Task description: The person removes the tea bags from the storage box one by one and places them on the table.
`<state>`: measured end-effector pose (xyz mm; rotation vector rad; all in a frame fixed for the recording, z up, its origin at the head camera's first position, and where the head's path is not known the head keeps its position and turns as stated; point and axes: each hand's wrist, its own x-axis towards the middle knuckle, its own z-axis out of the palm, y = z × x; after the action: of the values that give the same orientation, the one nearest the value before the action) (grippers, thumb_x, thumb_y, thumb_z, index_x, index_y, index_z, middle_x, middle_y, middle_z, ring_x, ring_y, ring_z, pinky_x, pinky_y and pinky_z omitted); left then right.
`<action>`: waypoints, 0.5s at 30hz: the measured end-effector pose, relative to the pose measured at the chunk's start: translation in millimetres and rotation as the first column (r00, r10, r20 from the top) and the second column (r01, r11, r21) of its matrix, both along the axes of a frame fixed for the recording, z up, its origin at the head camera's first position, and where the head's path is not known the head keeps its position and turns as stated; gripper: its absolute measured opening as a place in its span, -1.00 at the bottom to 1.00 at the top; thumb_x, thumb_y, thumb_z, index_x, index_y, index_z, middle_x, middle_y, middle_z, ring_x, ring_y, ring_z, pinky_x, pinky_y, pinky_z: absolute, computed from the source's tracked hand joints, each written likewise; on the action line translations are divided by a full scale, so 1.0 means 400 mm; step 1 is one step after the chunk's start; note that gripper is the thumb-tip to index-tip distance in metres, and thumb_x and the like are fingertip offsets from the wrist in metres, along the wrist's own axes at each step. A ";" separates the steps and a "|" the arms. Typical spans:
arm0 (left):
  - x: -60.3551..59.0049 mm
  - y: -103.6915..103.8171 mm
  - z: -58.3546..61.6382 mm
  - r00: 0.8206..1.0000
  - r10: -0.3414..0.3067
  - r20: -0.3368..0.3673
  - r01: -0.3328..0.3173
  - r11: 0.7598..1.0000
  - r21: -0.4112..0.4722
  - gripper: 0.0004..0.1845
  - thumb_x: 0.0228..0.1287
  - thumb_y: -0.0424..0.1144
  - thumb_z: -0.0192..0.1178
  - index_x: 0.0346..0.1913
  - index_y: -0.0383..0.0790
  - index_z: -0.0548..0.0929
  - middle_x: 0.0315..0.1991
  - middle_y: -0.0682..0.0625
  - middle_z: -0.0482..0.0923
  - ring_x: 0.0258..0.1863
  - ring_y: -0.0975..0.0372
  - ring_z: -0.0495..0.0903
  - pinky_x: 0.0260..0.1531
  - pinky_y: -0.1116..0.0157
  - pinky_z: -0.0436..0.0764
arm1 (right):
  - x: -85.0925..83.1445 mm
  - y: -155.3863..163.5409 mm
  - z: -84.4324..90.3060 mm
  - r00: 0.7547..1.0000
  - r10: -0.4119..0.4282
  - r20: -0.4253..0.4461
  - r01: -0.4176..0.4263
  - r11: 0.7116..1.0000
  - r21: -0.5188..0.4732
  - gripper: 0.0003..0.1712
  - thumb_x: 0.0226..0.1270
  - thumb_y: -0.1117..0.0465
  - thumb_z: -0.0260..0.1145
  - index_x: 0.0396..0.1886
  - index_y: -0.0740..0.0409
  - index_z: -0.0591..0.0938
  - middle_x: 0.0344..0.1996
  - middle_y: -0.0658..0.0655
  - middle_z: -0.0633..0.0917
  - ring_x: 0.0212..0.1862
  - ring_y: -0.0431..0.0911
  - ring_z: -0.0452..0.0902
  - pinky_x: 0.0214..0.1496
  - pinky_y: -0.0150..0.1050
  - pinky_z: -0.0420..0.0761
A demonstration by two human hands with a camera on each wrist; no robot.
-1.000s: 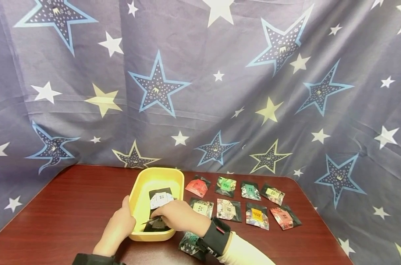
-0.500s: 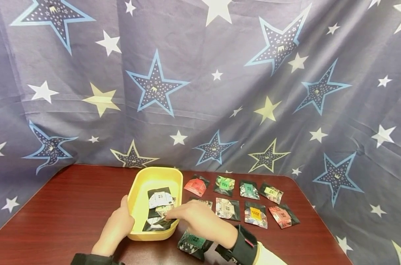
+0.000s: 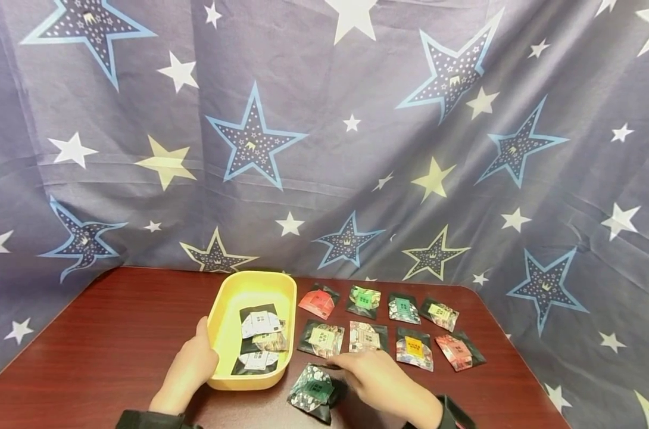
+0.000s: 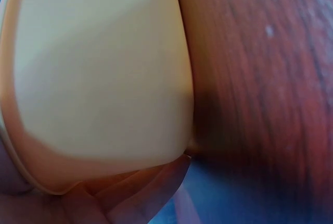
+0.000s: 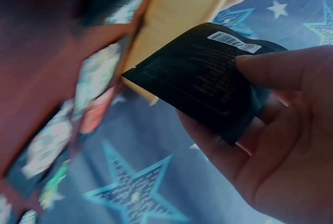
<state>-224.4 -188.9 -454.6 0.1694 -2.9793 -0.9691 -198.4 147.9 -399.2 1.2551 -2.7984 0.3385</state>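
Observation:
My left hand (image 3: 192, 360) holds the left side of a yellow plastic box (image 3: 215, 333). The left wrist view has its fingers (image 4: 151, 190) curled against the end of the box. Inside the box lie a white-labelled sachet (image 3: 260, 322), a yellowish one partly beneath it, and another white-labelled one. Right of the box, my right hand (image 3: 375, 378) pinches a black sachet (image 5: 203, 78) between thumb and fingers; its printed back and barcode show in the right wrist view, but it is nearly edge-on from the head. Beside those fingers lies a dark green sachet (image 3: 312, 390) on the table.
Two rows of sachets lie to the right: a red one (image 3: 319, 301), a bright green one (image 3: 364, 300) and several others, including one with an orange label (image 3: 415, 347). A star-patterned curtain (image 3: 324, 161) hangs behind the dark red table (image 3: 137, 322).
My right hand let go of a sachet in the box, drew back to the right and now pinches a black sachet near the dark green one. My left hand stays on the box.

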 end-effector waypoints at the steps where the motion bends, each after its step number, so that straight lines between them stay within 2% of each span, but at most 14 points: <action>1: 0.000 0.000 0.000 1.000 0.001 -0.001 -0.001 1.000 -0.002 -0.24 0.06 -0.46 -0.11 0.34 -0.59 -0.13 -0.23 -0.50 0.50 -0.41 0.00 0.50 -0.38 0.04 0.47 | 0.001 0.015 -0.008 1.000 -0.023 0.021 0.023 1.000 0.003 -0.67 0.33 0.22 0.15 0.04 -0.14 0.59 -0.19 -0.13 0.72 -0.28 -0.31 0.61 -0.37 -0.43 0.50; 7: 0.002 -0.001 0.002 1.000 -0.004 -0.005 0.004 1.000 -0.001 -0.24 0.06 -0.47 -0.12 0.34 -0.60 -0.13 -0.21 -0.51 0.50 -0.39 0.00 0.51 -0.36 0.04 0.47 | 0.011 0.084 -0.050 0.989 -0.142 0.050 0.139 0.989 0.055 -0.67 0.32 0.26 0.14 0.03 -0.13 0.59 -0.11 -0.13 0.69 -0.15 -0.27 0.62 -0.27 -0.36 0.55; 12: 0.003 -0.002 0.005 1.000 -0.002 0.013 0.002 1.000 -0.002 -0.24 0.06 -0.46 -0.12 0.35 -0.60 -0.14 -0.20 -0.51 0.50 -0.39 0.00 0.50 -0.36 0.05 0.47 | 0.021 0.112 -0.068 0.981 -0.185 0.062 0.177 0.976 0.127 -0.67 0.30 0.27 0.15 0.03 -0.11 0.58 -0.09 -0.12 0.67 -0.14 -0.24 0.61 -0.23 -0.32 0.56; 15: 0.002 0.000 0.006 1.000 -0.003 0.016 0.003 1.000 -0.002 -0.23 0.06 -0.46 -0.12 0.35 -0.59 -0.14 -0.21 -0.51 0.50 -0.40 0.00 0.50 -0.37 0.06 0.46 | 0.022 0.125 -0.077 0.974 -0.200 0.107 0.183 0.972 0.147 -0.67 0.32 0.27 0.13 0.04 -0.09 0.57 -0.07 -0.10 0.66 -0.11 -0.20 0.61 -0.18 -0.27 0.57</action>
<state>-223.4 -188.9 -452.1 0.1742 -2.9959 -0.9704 -189.5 197.7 -429.9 1.0045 -3.0621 0.2229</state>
